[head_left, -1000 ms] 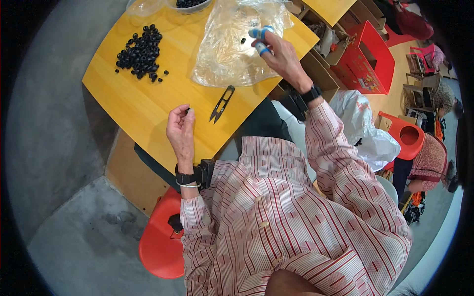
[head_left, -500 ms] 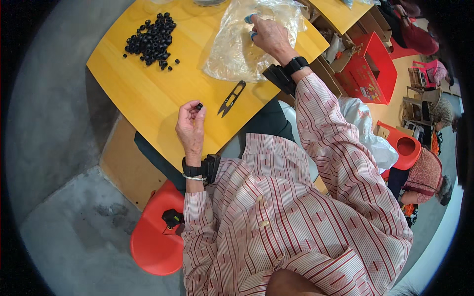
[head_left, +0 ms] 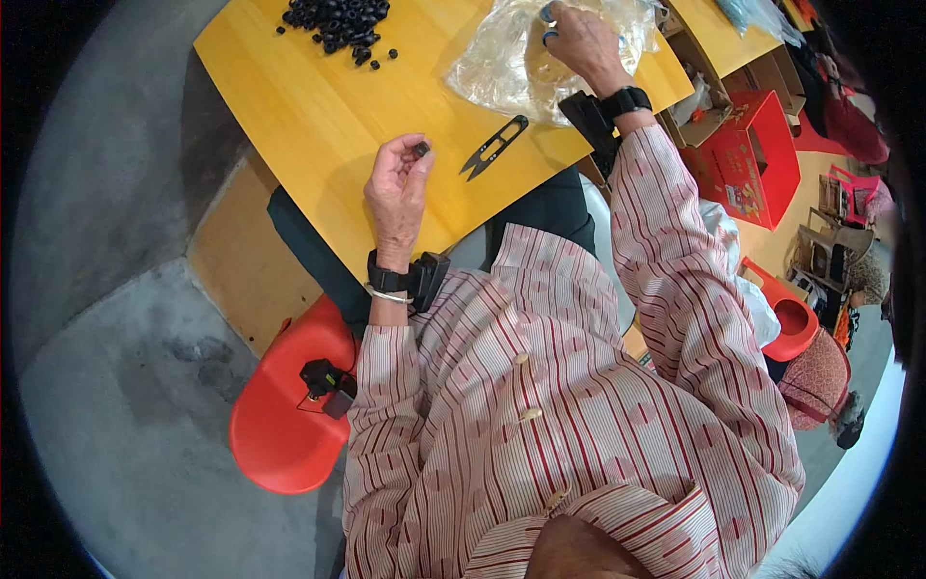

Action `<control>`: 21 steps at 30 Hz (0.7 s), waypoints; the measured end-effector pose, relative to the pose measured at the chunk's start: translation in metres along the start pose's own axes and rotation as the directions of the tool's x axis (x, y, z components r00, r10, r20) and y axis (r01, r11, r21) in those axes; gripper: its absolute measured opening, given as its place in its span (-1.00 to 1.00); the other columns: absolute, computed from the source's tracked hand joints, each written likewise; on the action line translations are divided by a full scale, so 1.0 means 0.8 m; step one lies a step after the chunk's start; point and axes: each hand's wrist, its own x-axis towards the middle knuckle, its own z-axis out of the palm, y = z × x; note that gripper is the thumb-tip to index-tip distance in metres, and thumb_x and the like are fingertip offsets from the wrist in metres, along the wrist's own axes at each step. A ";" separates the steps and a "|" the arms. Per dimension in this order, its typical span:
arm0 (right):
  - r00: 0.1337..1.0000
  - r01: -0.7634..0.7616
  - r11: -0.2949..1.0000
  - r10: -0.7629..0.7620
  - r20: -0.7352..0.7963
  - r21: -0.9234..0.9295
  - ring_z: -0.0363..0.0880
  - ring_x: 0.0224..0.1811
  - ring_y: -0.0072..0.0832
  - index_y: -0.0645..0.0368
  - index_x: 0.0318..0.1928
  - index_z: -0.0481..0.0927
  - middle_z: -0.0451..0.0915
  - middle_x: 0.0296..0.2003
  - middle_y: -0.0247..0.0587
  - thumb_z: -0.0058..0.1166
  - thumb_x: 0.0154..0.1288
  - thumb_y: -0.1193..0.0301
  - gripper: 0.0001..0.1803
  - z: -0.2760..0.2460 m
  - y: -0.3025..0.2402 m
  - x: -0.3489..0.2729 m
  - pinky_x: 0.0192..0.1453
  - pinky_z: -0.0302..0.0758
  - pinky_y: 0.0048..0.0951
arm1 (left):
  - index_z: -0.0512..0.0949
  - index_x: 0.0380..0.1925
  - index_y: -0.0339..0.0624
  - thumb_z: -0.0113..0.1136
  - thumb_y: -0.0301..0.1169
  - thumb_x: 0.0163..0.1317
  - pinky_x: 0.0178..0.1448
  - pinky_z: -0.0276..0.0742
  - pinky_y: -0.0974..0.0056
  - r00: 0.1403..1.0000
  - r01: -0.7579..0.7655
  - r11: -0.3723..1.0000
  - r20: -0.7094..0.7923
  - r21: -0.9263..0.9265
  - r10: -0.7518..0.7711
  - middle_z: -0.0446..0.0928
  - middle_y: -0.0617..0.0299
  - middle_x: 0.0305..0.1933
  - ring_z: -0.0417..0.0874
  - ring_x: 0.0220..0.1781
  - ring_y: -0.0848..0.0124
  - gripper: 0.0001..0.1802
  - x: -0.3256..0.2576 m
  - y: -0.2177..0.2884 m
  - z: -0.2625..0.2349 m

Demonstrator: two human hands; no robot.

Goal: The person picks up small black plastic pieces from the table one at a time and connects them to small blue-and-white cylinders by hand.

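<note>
My left hand [head_left: 395, 198] is closed above the near part of the yellow table [head_left: 318, 106], pinching a small black plastic piece [head_left: 422, 149] between thumb and fingers. My right hand [head_left: 586, 46] reaches over a clear plastic bag [head_left: 497, 68] at the far right of the table. Its fingers wear blue tips and stand apart; nothing shows between them. A pair of black thread snips [head_left: 495, 147] lies on the table between my two hands. Far left, a heap of small black rounded pieces [head_left: 342, 19] is partly cut off by the picture's upper edge.
A red box [head_left: 748, 159] and open cardboard boxes [head_left: 704, 106] stand right of the table. At my left is a red stool [head_left: 285, 425] with a small black device [head_left: 323, 378] on it. Another red stool [head_left: 793, 326] stands at the right, near other people.
The view has shifted, so the table and heap sit higher in the picture. My left hand still pinches the black piece; my right hand stays over the bag.
</note>
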 end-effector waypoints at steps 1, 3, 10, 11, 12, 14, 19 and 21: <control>1.000 0.003 1.000 -0.003 0.005 0.001 0.54 -0.44 -0.02 0.17 -0.33 0.56 0.56 -0.52 0.05 0.03 -0.03 0.50 -0.83 -0.005 -0.003 -0.005 -0.37 0.45 -0.10 | 0.48 -0.15 -0.34 0.16 -0.54 0.19 -0.12 0.46 0.51 1.000 0.004 0.999 0.001 -0.033 -0.004 0.54 0.29 -0.28 0.53 -0.26 0.59 -0.78 0.000 -0.001 0.000; 0.997 0.030 0.997 -0.025 -0.076 0.075 0.53 -0.40 -0.04 0.16 -0.28 0.56 0.56 -0.47 0.04 0.01 -0.01 0.51 -0.79 -0.030 -0.017 -0.020 -0.32 0.46 -0.13 | 0.48 -0.14 -0.34 0.16 -0.54 0.19 -0.12 0.46 0.51 1.000 0.011 0.998 -0.002 -0.067 -0.011 0.54 0.29 -0.28 0.53 -0.27 0.59 -0.77 -0.001 -0.002 -0.002; 0.945 -0.288 0.346 -0.045 0.323 0.893 0.45 -0.04 -0.66 0.25 0.03 0.51 0.54 -0.09 -0.41 0.06 0.29 0.43 -0.69 -0.048 -0.101 -0.089 0.08 0.37 -0.60 | 0.50 -0.14 -0.31 0.18 -0.55 0.16 -0.14 0.46 0.50 0.999 0.037 0.997 0.021 0.070 -0.039 0.53 0.30 -0.31 0.52 -0.28 0.59 -0.76 -0.005 -0.003 -0.007; 0.946 -0.290 0.295 -0.059 0.320 0.911 0.45 -0.04 -0.66 0.24 0.03 0.51 0.55 -0.11 -0.40 0.07 0.28 0.44 -0.68 -0.040 -0.111 -0.098 0.07 0.38 -0.60 | 0.50 -0.14 -0.31 0.18 -0.55 0.16 -0.15 0.45 0.50 0.998 0.049 0.998 0.022 0.047 -0.050 0.52 0.31 -0.31 0.52 -0.29 0.59 -0.76 -0.005 -0.002 -0.006; 0.923 -0.356 0.237 -0.060 0.379 0.904 0.45 -0.04 -0.66 0.22 0.03 0.51 0.55 -0.11 -0.40 0.08 0.27 0.44 -0.68 -0.040 -0.124 -0.103 0.08 0.37 -0.59 | 0.50 -0.14 -0.31 0.18 -0.55 0.16 -0.15 0.45 0.50 0.999 0.050 0.998 0.018 0.049 -0.051 0.52 0.31 -0.31 0.52 -0.29 0.59 -0.76 -0.005 0.001 -0.007; 0.897 -0.421 0.176 -0.069 0.438 0.890 0.45 -0.04 -0.65 0.21 0.03 0.51 0.55 -0.10 -0.40 0.09 0.26 0.44 -0.68 -0.041 -0.142 -0.112 0.09 0.36 -0.58 | 0.50 -0.13 -0.30 0.19 -0.55 0.16 -0.14 0.44 0.50 0.997 0.030 0.999 0.064 0.024 -0.031 0.51 0.32 -0.30 0.49 -0.29 0.60 -0.75 -0.006 0.006 -0.008; 0.857 -0.513 0.055 -0.012 0.514 0.857 0.45 -0.08 -0.67 0.16 0.04 0.51 0.56 -0.16 -0.42 0.14 0.22 0.42 -0.65 -0.039 -0.163 -0.120 0.04 0.36 -0.59 | 0.50 -0.11 -0.31 0.18 -0.55 0.17 -0.09 0.41 0.51 0.994 0.082 0.995 0.081 -0.055 -0.077 0.49 0.33 -0.27 0.48 -0.25 0.60 -0.74 -0.009 0.009 -0.010; 0.854 -0.519 0.036 -0.025 0.520 0.854 0.46 -0.10 -0.68 0.15 0.04 0.50 0.56 -0.18 -0.43 0.14 0.22 0.42 -0.64 -0.033 -0.165 -0.124 0.02 0.37 -0.60 | 0.50 -0.10 -0.32 0.17 -0.55 0.18 -0.07 0.41 0.51 0.991 0.113 0.989 0.086 -0.100 -0.104 0.49 0.33 -0.25 0.48 -0.23 0.60 -0.73 -0.012 0.010 -0.011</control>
